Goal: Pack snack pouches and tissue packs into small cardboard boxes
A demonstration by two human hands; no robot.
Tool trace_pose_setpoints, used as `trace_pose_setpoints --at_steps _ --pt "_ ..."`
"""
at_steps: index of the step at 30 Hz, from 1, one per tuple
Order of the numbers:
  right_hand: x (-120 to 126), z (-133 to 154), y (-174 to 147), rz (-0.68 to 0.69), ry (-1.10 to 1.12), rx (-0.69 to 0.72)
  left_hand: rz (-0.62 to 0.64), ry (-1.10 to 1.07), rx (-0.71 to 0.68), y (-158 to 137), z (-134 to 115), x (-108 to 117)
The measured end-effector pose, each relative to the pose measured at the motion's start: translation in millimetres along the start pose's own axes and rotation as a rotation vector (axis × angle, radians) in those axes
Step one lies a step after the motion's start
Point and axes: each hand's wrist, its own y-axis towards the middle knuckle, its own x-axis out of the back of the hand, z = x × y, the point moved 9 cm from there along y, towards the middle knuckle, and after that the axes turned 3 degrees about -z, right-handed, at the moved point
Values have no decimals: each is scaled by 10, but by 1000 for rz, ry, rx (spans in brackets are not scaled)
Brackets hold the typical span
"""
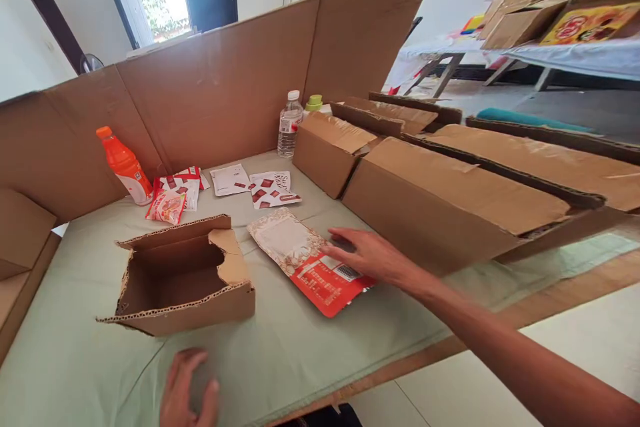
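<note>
My right hand rests at the right edge of a red and beige printed pouch lying flat on the cloth-covered table. Its visible fingers are stretched over the pouch's edge and not wrapped around it. Near the front edge, my left hand is slightly blurred, thumb and fingers apart with nothing between them. Just beyond it stands a small cardboard box, its top open and its rim roughly cut. The inside that shows is bare, dark cardboard.
An orange bottle leans at the back left beside several small packets. White-and-red packets lie in the middle back, near a clear water bottle. Large cardboard boxes line the right; a tall cardboard panel stands behind.
</note>
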Motion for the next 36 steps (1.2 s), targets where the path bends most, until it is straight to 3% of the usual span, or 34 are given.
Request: trace_pose_setpoints --at_steps 3,8,13,18,22,25,29,33,36 --pt "-225 151 187 30 33 8 217 -50 -20 324 -237 -352" --pt "-400 260 92 102 212 -4 294 -194 37 786 -407 -496" --pt "-466 354 -258 256 452 -41 363 -357 59 652 -477 -708" --pt "-405 546 -588 215 975 -155 347 -607 90 566 -745 -921" --pt "-570 883 -770 271 1114 -74 226 -765 42 689 -1056 -772" --pt "-635 1076 -829 302 1110 48 120 -787 26 742 -1118 -568" --pt "-468 1276 -784 298 1066 216 79 -761 -30 696 -1134 -400" --pt "-193 1507 -672 133 988 394 50 -740 -145 688 -1231 -280" --pt "-195 1612 -644 83 1106 444 42 -726 -235 728 -1299 -190"
